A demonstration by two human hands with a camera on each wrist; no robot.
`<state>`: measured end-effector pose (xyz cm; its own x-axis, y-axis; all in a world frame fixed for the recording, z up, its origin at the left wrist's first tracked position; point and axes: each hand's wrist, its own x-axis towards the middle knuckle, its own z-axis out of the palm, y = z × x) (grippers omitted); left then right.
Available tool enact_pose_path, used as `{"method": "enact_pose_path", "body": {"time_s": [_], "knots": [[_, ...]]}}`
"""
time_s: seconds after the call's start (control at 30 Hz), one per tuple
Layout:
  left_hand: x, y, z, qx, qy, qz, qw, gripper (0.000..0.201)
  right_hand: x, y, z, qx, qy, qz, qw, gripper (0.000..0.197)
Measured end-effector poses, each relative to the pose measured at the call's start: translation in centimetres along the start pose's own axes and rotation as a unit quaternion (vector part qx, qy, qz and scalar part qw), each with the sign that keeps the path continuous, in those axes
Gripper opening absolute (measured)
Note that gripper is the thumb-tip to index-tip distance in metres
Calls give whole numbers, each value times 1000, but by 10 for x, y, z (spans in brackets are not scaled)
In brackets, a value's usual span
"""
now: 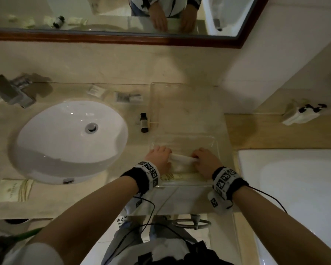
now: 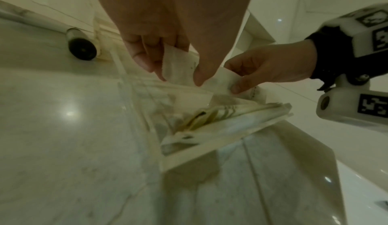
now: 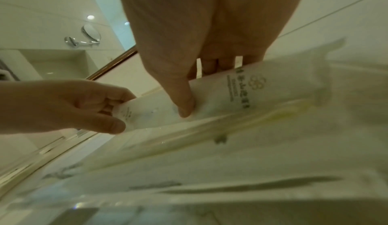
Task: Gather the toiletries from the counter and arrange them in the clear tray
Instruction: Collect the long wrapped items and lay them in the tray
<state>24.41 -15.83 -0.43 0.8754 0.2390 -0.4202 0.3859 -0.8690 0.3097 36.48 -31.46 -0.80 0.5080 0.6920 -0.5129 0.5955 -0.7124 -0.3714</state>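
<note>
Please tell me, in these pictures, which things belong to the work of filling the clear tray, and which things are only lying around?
Belong to the job:
- clear tray
- white packet, held by left hand and right hand
- dark small bottle
- sachets by the wall
- wrapped item
- packet near the sink's front

Just lying about:
- sink
- tap
- mirror

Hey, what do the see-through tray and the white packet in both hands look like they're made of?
Clear rectangular tray: likely acrylic or hard plastic, possibly glass; glossy, with the marble counter showing through its walls.
Long white packet: apparently thin matte paper or plastic film, printed with a green logo, dimpling where the right hand and left hand pinch it.
</note>
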Motion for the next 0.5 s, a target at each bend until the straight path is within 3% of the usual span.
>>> {"method": "enact_pose_path", "body": {"time_s": [0.13, 0.3, 0.5], "knots": [[-3, 0, -8, 12, -28, 18, 999, 29, -10, 0, 1, 22, -8, -11, 1000, 20], [-10, -2, -2, 51, -90, 57, 993, 28, -22, 1, 16, -11, 70, -52, 996, 13], [-14, 1, -2, 109, -85, 62, 988, 20, -27, 5, 24, 2, 99, -81, 992, 11]]}}
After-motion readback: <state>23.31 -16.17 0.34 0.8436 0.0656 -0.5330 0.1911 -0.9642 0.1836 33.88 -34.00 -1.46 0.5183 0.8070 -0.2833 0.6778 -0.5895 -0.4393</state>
